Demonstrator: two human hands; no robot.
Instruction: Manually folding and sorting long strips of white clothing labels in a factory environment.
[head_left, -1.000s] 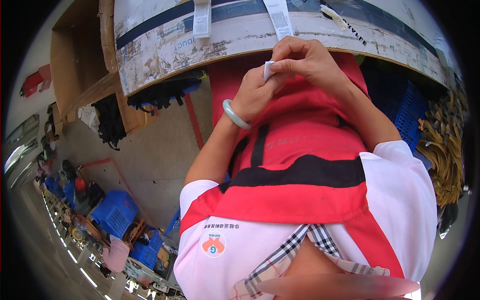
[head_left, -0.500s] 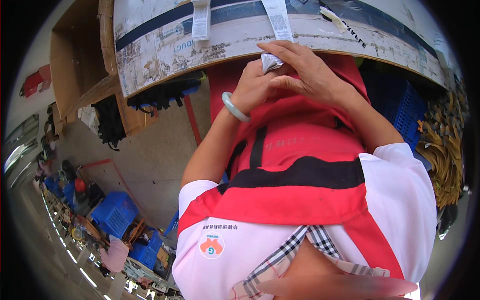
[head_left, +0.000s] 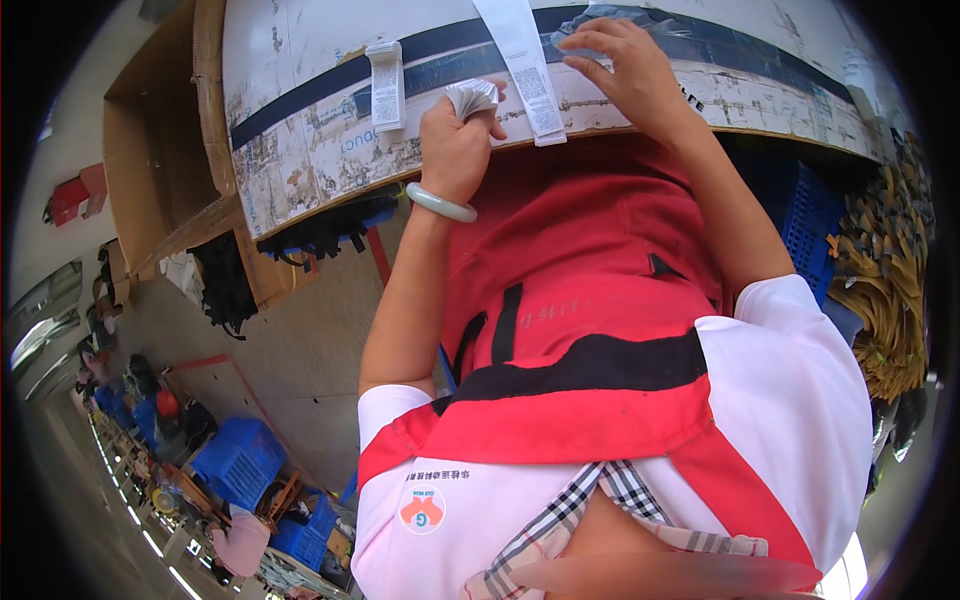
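Note:
My left hand (head_left: pixel 458 150) is closed around a small folded bundle of white printed labels (head_left: pixel 472 97), whose edges fan out above the fist. It is over the front edge of the white table (head_left: pixel 300 150). To its right lies a long white label strip (head_left: pixel 525 80), its end at the table edge. A short stack of white labels (head_left: pixel 387 95) lies to its left. My right hand (head_left: pixel 628 75) is over the table with thumb and fingers curved and apart. Beside its fingertips lies crumpled clear plastic (head_left: pixel 575 22); whether they touch it I cannot tell.
An open cardboard box (head_left: pixel 160 130) stands left of the table. Black pieces (head_left: pixel 335 225) hang below the table's edge. Under the right side is a blue crate (head_left: pixel 808 225), beside piled brown and grey pieces (head_left: pixel 880 290). Farther left are another blue crate (head_left: pixel 238 460) and a person (head_left: pixel 240 543).
My hands were together at the table edge around the label bundle. They have parted: the left keeps the bundle and moved left, while the right moved up and over the table.

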